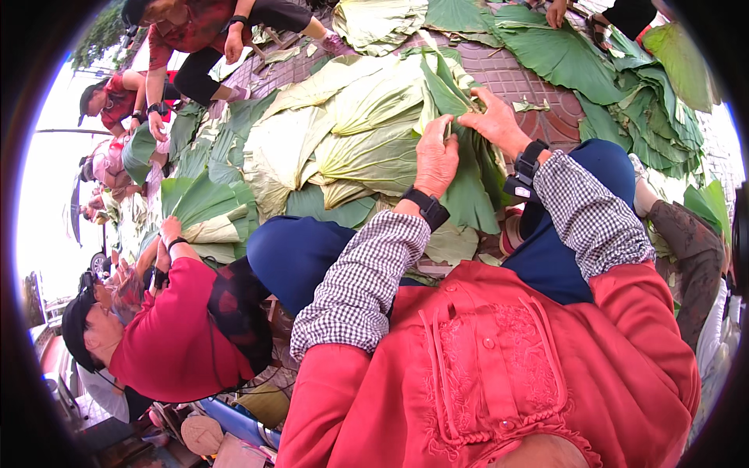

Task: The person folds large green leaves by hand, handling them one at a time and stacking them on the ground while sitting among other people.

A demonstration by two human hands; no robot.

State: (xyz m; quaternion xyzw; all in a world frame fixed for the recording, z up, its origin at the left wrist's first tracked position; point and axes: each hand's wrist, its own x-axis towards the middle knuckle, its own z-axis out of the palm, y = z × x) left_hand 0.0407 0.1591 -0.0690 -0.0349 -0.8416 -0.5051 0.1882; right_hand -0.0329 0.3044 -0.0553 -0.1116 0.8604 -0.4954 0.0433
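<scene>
A large pile of overlapping lotus leaves (374, 128), pale undersides up, lies on the paving before me. At its right end, a darker green lotus leaf (471, 181) hangs folded between my hands. My left hand (436, 153) has its thumb and fingers closed on this leaf's edge. Close by on the right, my right hand (497, 123) pinches the leaf near its fold with thumb and forefinger. The two hands almost touch at the fingertips. The part of the leaf between the fingers is partly hidden. Checked sleeve covers and black wrist straps are on both arms.
At the right lies a heap of green lotus leaves (655, 117) on patterned paving (515, 73). A co-worker in red (181, 327) sits close on my left, holding a leaf bundle (210, 216). More people crouch along the upper left. More pale leaves (377, 23) lie at the top.
</scene>
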